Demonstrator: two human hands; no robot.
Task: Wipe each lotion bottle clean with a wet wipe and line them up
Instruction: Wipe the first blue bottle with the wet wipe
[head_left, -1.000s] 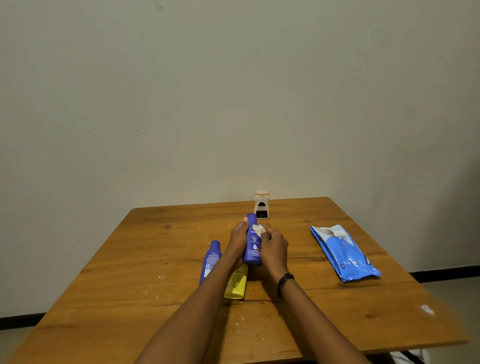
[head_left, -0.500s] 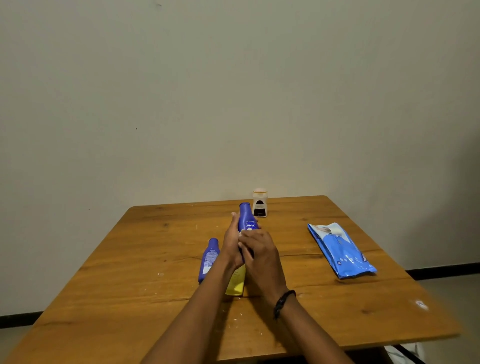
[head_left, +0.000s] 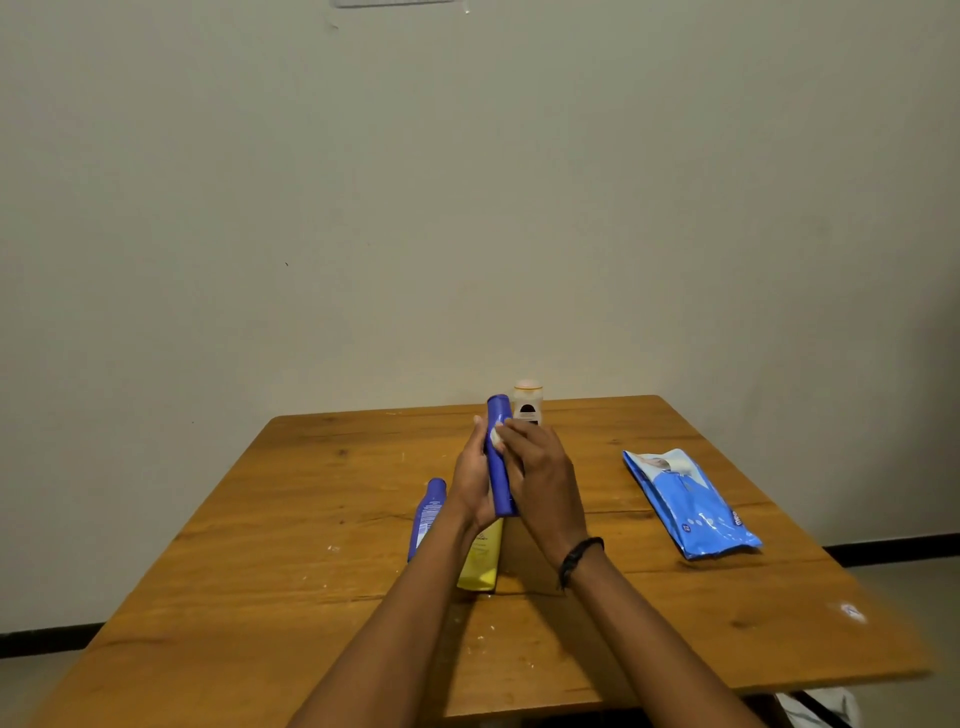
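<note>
Hands both busy above the bench (head_left: 311, 519): left hand (head_left: 471, 480) grips the upright blue bottle (head_left: 500, 467), right hand (head_left: 541, 475) pinches a wet wipe (head_left: 496, 437) against it. The small white bottle (head_left: 528, 404) stands behind, probably done; the second blue bottle (head_left: 427, 519) and yellow bottle (head_left: 483, 560) lie unwiped, it seems

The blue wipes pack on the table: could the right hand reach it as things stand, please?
Probably yes: only bare table lies between the right hand and the wipes pack. That hand is busy, though, pressing a wet wipe against the held blue bottle.
</note>
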